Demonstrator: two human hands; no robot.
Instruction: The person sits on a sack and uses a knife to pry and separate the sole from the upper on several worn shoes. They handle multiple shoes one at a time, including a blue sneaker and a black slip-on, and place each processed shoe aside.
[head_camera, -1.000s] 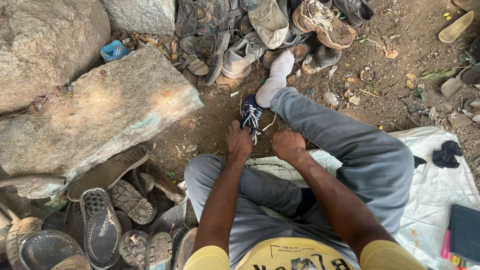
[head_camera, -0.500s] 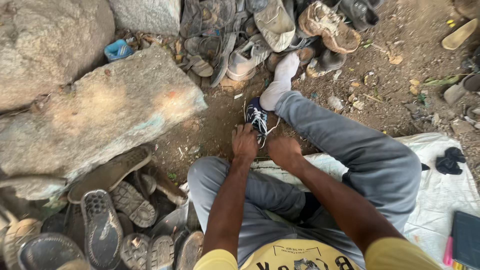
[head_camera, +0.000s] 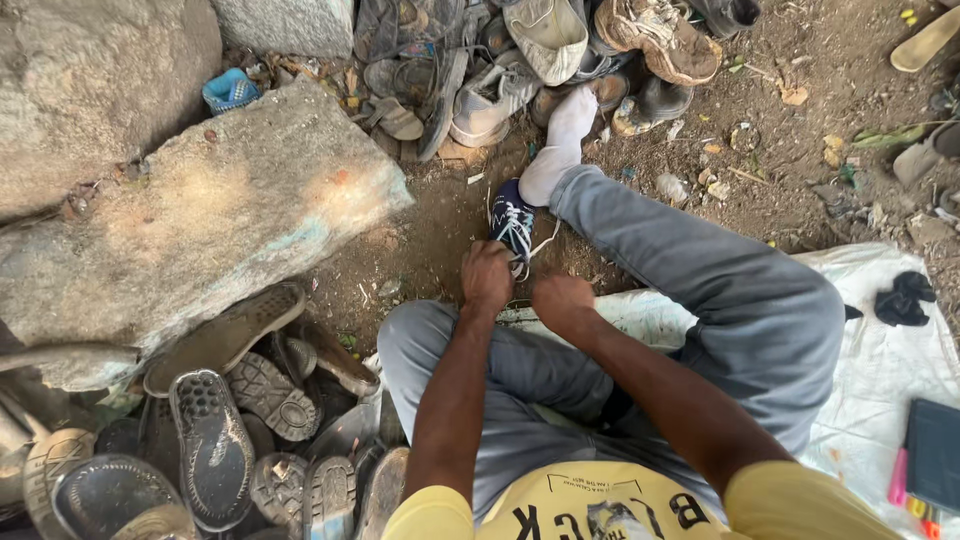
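- Your left hand (head_camera: 487, 277) curls closed on the heel of the dark blue sneaker (head_camera: 512, 220), a mesh upper with white laces, lying on bare dirt.
- Your right hand (head_camera: 562, 300) is fisted just beside it; what it grips is hidden.
- A rough stone slab (head_camera: 200, 220) lies left, above worn rubber soles (head_camera: 215, 440).

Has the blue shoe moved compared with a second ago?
No. The blue shoe lies in the same spot on the dirt, just right of the big rock's corner; only the camera shifted.
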